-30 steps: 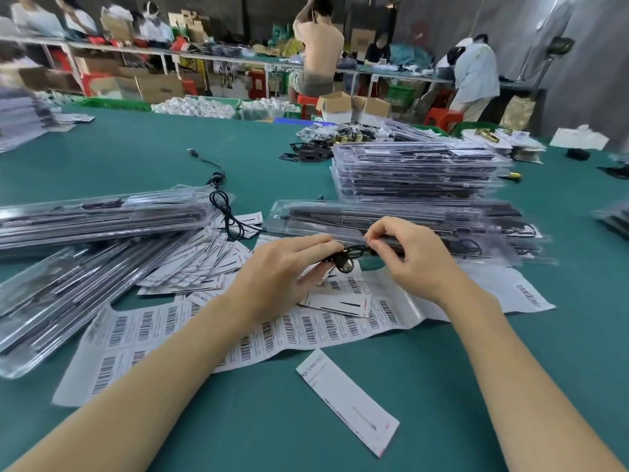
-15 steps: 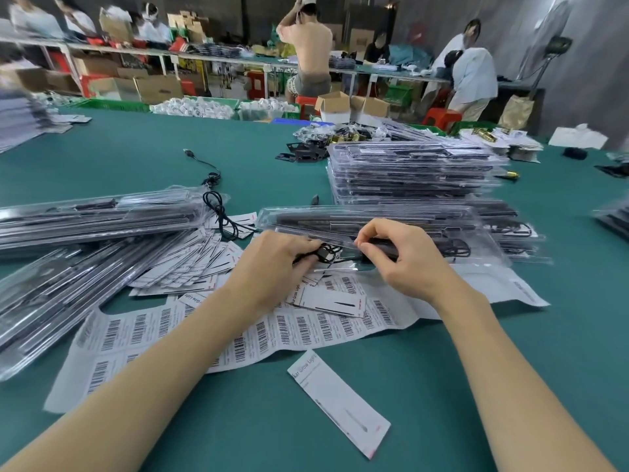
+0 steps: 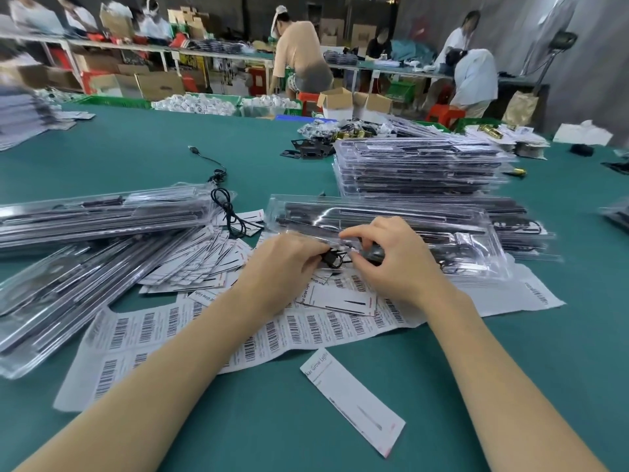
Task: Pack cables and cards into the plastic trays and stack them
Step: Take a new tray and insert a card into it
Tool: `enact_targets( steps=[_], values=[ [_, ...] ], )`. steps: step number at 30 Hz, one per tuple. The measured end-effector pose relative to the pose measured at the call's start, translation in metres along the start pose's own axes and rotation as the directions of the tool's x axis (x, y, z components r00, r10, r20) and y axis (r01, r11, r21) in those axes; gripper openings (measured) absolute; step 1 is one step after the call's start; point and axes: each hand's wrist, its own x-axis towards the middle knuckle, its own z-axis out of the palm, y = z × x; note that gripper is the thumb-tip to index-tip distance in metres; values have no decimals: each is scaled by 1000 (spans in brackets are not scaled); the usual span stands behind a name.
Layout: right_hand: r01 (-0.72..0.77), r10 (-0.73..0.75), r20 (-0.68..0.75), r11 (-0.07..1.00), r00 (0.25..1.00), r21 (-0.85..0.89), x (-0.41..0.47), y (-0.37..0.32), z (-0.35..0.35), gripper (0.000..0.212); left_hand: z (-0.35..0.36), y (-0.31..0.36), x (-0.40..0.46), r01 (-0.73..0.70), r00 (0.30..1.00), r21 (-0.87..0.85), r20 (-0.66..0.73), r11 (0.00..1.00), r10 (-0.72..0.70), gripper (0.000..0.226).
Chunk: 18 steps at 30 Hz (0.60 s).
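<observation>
Both hands, the left hand (image 3: 286,264) and right hand (image 3: 391,257), pinch a coiled cable (image 3: 332,258) at the open tray (image 3: 476,240), which next needs seating inside.

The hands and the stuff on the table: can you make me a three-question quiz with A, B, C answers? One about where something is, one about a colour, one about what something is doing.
1. Where is the loose black cable?
A. on the table, left of the hands
B. inside a cardboard box
C. on the floor

2. What colour is the table?
A. red
B. teal green
C. yellow

3. What are the two hands doing?
A. lying flat
B. pinching a small coiled cable
C. waving

Answers: 1 A, it lies on the cloth beside the cards. 2 B, the bare cloth shows it. 3 B, left hand and right hand grip the coiled cable.
</observation>
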Motion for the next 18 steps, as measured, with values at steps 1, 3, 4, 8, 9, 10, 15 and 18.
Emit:
enact_targets(
  steps=[1,3,4,8,9,10,15,18],
  values=[
    [6,-6,-2,1000,1000,-6,0,0,2,25,0,-1,0,0,1000,8,1,1000,0,25],
    [14,-15,-22,1000,1000,-19,0,-1,4,24,-1,-2,0,-1,1000,27,-8,1000,1,30],
    [8,-9,-37,1000,999,-20,0,-1,6,24,-2,-2,0,-6,1000,36,-9,999,7,32],
    [-4,4,-59,1000,998,4,-2,1,5,25,-3,-4,3,0,1000,75,25,997,-2,33],
    [-3,4,-64,1000,998,9,-2,1,5,25,-3,-4,4,-1,1000,88,29,996,-1,32],
    [-1,2,-68,1000,998,12,-2,1,5,24,-4,-4,5,-12,1000,94,29,995,9,29],
    [7,-7,-136,1000,991,-5,-1,0,10,23,-7,1,4,-135,987,25,94,991,132,31],
    [5,-5,-143,1000,990,-6,0,1,12,22,-9,-2,3,-142,986,32,91,989,139,42]
  ],
)
